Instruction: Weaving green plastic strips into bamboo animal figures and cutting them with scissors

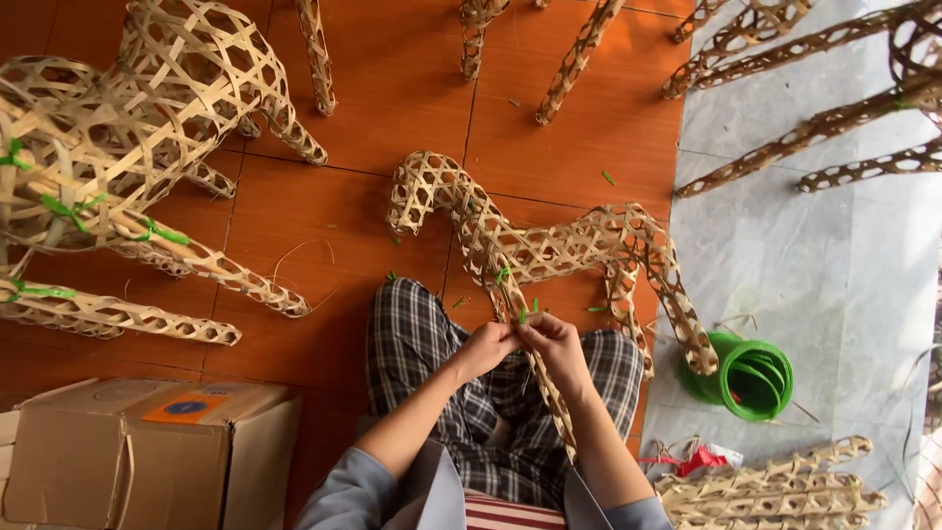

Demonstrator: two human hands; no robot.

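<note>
A woven bamboo animal frame lies on the orange tiled floor in front of my knees, its legs pointing toward me. My left hand and my right hand meet on one of its legs, fingers pinched around the weave where short green ties stick out. The leg runs down between my legs, which wear checked trousers. Both hands touch each other and the bamboo; the exact grip under the fingers is hidden.
A larger woven frame with green ties stands at the left. More woven legs reach in from the top and right. A green coil of strapping sits at the right, loose woven pieces beside it. A cardboard box stands at lower left.
</note>
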